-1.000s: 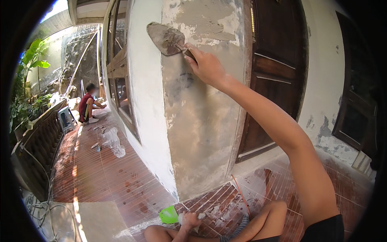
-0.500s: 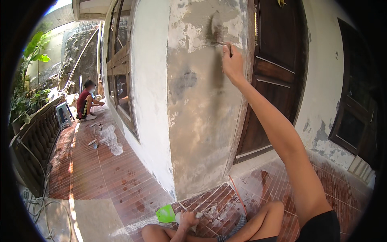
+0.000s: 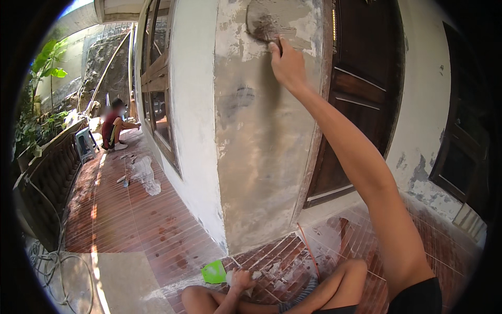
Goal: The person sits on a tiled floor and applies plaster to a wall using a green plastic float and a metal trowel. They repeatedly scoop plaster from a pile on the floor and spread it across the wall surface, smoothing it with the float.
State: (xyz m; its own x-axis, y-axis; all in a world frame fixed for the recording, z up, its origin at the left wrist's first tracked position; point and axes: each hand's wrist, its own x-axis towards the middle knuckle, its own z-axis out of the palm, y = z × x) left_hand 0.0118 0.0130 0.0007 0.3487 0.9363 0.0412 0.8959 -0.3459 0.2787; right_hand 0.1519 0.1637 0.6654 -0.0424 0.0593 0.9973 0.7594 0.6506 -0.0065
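Note:
My right hand [image 3: 289, 65], arm stretched up, is closed round the handle of a trowel [image 3: 262, 25]. Its broad, dark, mortar-smeared blade is at the top of the patchy grey plastered wall [image 3: 256, 157]; whether it touches the plaster is hard to tell. Wet-looking grey plaster and flaking pale patches surround the blade. Low down, near my crossed legs, my left hand [image 3: 241, 280] is closed on a flat, bright green scraper [image 3: 213, 272] with pale grey material beside my fingers. My fingers hide its handle end.
A dark wooden door [image 3: 361, 78] stands right of the plastered wall. Pale debris [image 3: 280, 272] and an orange cord [image 3: 309, 251] lie on the red tiles. Farther left, a person [image 3: 114, 128] squats by the wall near a stool [image 3: 86, 144], balustrade [image 3: 47, 193] and crumpled plastic sheet [image 3: 145, 175].
My right hand has moved left and slightly up the wall. The trowel has turned from nearly edge-on to showing its broad blade. My left hand stays low with the green scraper.

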